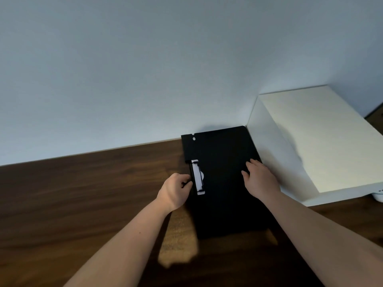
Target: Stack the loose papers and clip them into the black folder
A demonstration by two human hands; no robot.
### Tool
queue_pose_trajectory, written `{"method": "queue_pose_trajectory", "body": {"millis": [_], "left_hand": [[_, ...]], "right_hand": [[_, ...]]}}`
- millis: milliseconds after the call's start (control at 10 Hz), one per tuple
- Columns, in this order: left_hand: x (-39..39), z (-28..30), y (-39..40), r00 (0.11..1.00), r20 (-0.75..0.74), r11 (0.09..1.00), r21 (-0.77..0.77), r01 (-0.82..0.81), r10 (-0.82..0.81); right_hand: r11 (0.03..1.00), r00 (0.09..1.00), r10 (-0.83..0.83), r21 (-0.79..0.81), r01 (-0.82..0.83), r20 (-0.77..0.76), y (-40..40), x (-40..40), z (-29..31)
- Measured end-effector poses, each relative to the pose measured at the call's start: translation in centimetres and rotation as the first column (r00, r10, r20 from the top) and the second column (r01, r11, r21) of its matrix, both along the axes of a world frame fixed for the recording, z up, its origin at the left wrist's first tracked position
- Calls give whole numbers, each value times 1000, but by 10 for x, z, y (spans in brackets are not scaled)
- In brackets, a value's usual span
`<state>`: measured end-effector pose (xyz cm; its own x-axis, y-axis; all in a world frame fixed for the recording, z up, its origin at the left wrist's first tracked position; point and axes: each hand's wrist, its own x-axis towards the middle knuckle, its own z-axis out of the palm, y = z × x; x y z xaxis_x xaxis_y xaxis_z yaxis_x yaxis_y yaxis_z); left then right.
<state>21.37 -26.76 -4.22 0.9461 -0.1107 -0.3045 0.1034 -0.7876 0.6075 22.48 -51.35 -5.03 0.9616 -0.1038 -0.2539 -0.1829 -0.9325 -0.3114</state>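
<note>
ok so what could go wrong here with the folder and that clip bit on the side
1. The left hand pinches at the clip on the black folder edge; fingers could get nipped if it snaps.
2. Only a sliver of white paper shows there, so sheets may sit skewed or slip out.
3. The right hand only presses flat; the folder might slide on the table.

the black folder (pixel 221 183) looks like matt plastic or card, smooth, no shine. white paper (pixel 196 179) shows through a cut-out at its left edge. the table (pixel 93 193) is dark wood-grain with a low sheen. the white shelf (pixel 315 137) looks smooth, matt, painted or laminated.
</note>
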Motion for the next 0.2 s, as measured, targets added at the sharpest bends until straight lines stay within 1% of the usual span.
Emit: {"method": "queue_pose_trajectory", "body": {"millis": [100,200], "left_hand": [[-4,17,4,1000,-21,1000,20,-6,6],[-5,42,10,998,-18,998,18,-56,57]], "right_hand": [[1000,1000,-8,15,8,-15,4,-1,13],[999,999,-25,21,26,-21,13,-3,34]]}}
